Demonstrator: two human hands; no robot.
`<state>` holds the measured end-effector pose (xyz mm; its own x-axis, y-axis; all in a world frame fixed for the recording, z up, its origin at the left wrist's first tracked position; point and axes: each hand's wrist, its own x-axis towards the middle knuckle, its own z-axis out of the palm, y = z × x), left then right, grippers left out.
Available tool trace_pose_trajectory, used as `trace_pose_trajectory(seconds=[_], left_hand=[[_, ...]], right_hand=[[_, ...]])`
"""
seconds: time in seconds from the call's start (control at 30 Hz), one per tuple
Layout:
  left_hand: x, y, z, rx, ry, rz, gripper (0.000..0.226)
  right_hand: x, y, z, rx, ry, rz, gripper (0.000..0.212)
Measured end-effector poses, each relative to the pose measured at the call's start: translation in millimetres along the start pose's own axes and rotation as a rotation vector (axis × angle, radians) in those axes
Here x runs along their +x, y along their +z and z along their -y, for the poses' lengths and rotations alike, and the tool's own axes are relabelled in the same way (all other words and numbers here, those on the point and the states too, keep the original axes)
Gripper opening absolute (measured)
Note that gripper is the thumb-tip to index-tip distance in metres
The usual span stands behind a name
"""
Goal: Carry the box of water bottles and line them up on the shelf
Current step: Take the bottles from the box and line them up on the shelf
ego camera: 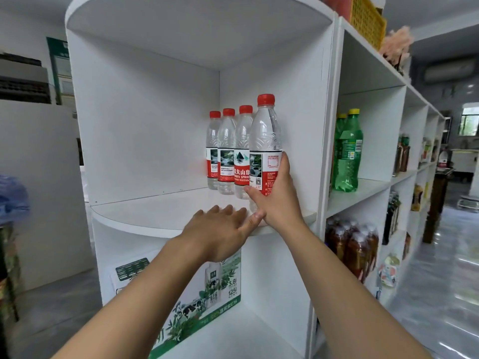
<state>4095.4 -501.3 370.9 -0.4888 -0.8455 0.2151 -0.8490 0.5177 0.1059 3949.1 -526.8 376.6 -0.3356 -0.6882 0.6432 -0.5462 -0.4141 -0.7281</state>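
Note:
Three clear water bottles with red caps and red labels point(226, 151) stand in a row along the right wall of the white corner shelf point(155, 213). A fourth, nearest bottle point(265, 141) stands upright at the front of that row. My right hand point(277, 200) is wrapped around its lower half. My left hand point(220, 231) lies flat with spread fingers on the shelf's front edge, just left of the right hand, holding nothing.
A green and white milk carton box point(186, 294) sits in the compartment below. To the right runs a long white rack with green soda bottles point(346, 151), brown tea bottles point(355, 250) and other drinks. A yellow crate point(368, 22) sits on top.

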Motion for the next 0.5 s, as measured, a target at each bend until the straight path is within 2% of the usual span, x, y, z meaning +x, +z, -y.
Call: trace_pose_trajectory(seconds=[0.07,0.1,0.3,0.5], left_hand=[[-1.8,-0.3,-1.2,0.004,0.007,-0.001,0.078],[-2.7,-0.4,-1.9,-0.001,0.005,0.004,0.077],[-5.5,-3.4,-4.1,-0.021,-0.001,0.022,0.071],[-4.7,-2.4,-4.3,-0.012,-0.005,0.021,0.071]], right_hand=[[6.4,0.9,-0.1,-0.076,0.056,-0.028,0.074],[8.5,1.2,0.7,-0.126,0.085,-0.037,0.069],[12.4,0.2,2.6,-0.452,0.146,-0.127,0.06],[18.0,1.9,4.3,-0.545,0.124,-0.14,0.061]])
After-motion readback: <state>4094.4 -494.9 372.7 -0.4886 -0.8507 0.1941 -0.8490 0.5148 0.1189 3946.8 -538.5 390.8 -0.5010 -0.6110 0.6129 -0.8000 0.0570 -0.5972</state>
